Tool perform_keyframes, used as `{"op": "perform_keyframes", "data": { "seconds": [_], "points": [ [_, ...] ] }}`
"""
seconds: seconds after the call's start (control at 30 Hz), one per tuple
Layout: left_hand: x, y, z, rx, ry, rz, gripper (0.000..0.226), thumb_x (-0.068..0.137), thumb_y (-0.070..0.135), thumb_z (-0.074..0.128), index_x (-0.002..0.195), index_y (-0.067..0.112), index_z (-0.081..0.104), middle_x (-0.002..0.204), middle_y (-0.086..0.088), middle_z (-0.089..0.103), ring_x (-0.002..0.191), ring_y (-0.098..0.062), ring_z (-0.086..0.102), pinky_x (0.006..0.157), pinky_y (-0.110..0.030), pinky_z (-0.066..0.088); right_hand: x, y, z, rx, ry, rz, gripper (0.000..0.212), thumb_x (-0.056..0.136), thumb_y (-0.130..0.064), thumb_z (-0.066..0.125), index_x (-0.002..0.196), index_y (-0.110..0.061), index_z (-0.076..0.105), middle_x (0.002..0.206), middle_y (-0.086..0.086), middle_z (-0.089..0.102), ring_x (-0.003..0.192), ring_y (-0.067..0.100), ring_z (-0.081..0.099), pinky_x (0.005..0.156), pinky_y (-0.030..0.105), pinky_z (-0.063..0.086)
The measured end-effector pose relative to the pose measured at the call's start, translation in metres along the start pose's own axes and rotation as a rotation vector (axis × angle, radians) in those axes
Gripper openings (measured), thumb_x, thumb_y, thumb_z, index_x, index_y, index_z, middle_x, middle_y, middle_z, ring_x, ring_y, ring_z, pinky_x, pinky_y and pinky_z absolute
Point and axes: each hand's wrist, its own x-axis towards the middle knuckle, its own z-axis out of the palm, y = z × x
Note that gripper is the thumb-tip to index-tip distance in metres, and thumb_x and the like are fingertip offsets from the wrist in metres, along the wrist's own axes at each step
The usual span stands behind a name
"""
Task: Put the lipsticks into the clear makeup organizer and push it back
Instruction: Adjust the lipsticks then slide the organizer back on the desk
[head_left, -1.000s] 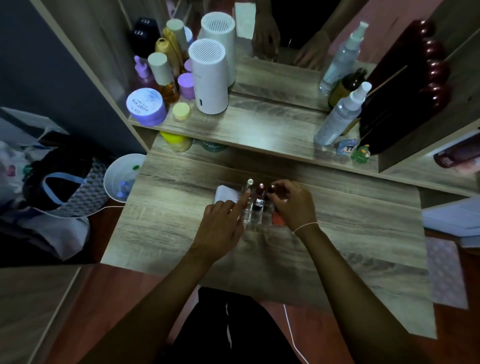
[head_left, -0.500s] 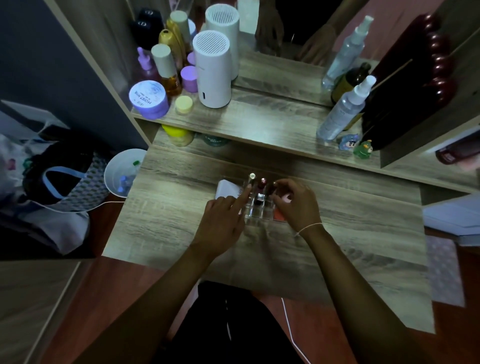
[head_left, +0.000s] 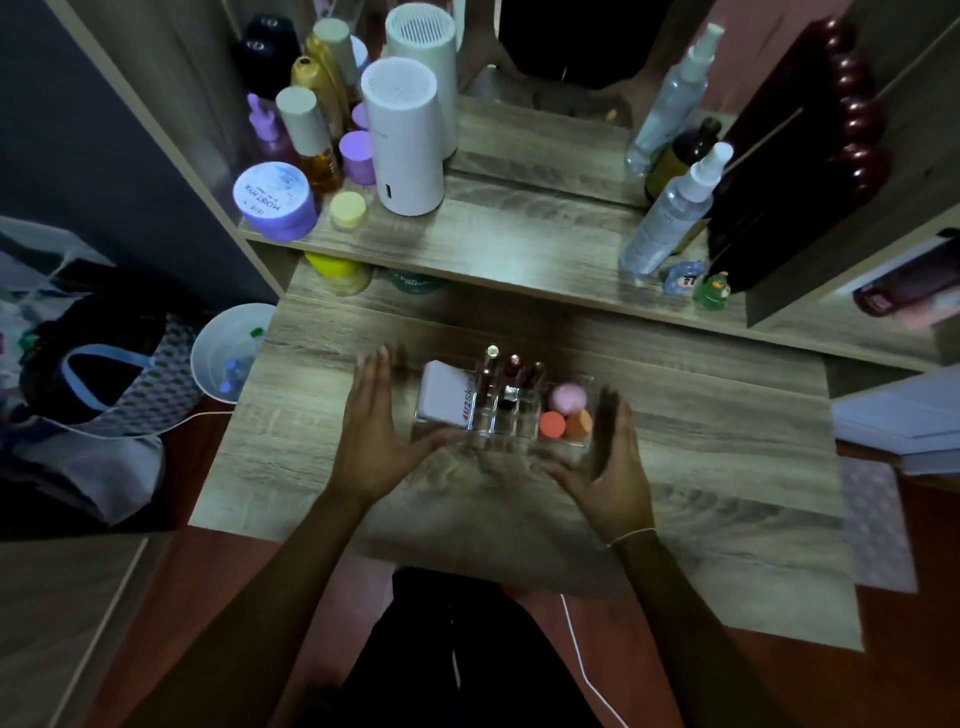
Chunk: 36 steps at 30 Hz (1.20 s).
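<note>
Both hands (head_left: 371, 441) have spread beside the clear (boxy) organizer (head_left: 501, 415).

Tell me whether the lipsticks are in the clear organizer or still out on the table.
In. Three lipsticks stand upright in the middle slots of the clear organizer; none lies loose on the table.

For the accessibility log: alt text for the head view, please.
Two open hands, left hand and right hand, flank a clear makeup organizer on a wooden vanity desk. Lipsticks stand upright in its middle slots, sponges at right. Bottles and jars crowd the shelf behind.
</note>
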Motion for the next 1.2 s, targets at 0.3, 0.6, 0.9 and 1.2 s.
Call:
{"op": "perform_keyframes", "data": {
  "seconds": [0.3, 0.6, 0.9, 1.2],
  "points": [
    [0.004, -0.016, 0.026, 0.1, -0.128, 0.003, 0.104, 0.071, 0.058, 0.072, 0.148, 0.011, 0.02, 0.154, -0.013, 0.029, 0.143, -0.026, 0.02, 0.117, -0.052, 0.014, 0.006, 0.017, 0.032, -0.137, 0.032, 0.001, 0.113, 0.066, -0.065, 0.071, 0.151, -0.018, 0.013, 0.158, 0.004, 0.03, 0.145, 0.023, 0.027, 0.121, 0.046, 0.007],
    [0.01, -0.014, 0.031, -0.028, -0.086, 0.047, 0.085, 0.075, 0.049, 0.071, 0.143, 0.016, 0.031, 0.142, -0.007, 0.047, 0.134, -0.024, 0.038, 0.118, -0.052, 0.01, 0.009, 0.017, 0.045, -0.119, 0.132, 0.016, 0.096, 0.074, -0.053, 0.072, 0.148, -0.018, 0.021, 0.152, 0.009, 0.039, 0.142, 0.028, 0.033, 0.121, 0.046, 0.009],
    [0.01, -0.008, 0.027, -0.031, -0.058, 0.064, 0.081, 0.074, 0.036, 0.077, 0.141, 0.013, 0.037, 0.137, -0.009, 0.054, 0.125, -0.025, 0.047, 0.112, -0.057, 0.025, 0.009, 0.016, 0.047, -0.109, 0.194, 0.005, 0.078, 0.081, -0.05, 0.066, 0.143, -0.015, 0.034, 0.149, 0.013, 0.042, 0.142, 0.03, 0.032, 0.121, 0.051, 0.016],
    [0.009, -0.002, 0.027, -0.114, -0.087, 0.0, 0.083, 0.076, 0.025, 0.078, 0.145, 0.016, 0.032, 0.134, -0.013, 0.053, 0.118, -0.025, 0.055, 0.096, -0.038, 0.049, 0.01, 0.016, 0.044, -0.133, 0.195, -0.005, 0.075, 0.083, -0.044, 0.067, 0.144, -0.016, 0.033, 0.145, 0.011, 0.049, 0.137, 0.027, 0.041, 0.121, 0.044, 0.009]
  ]
}}
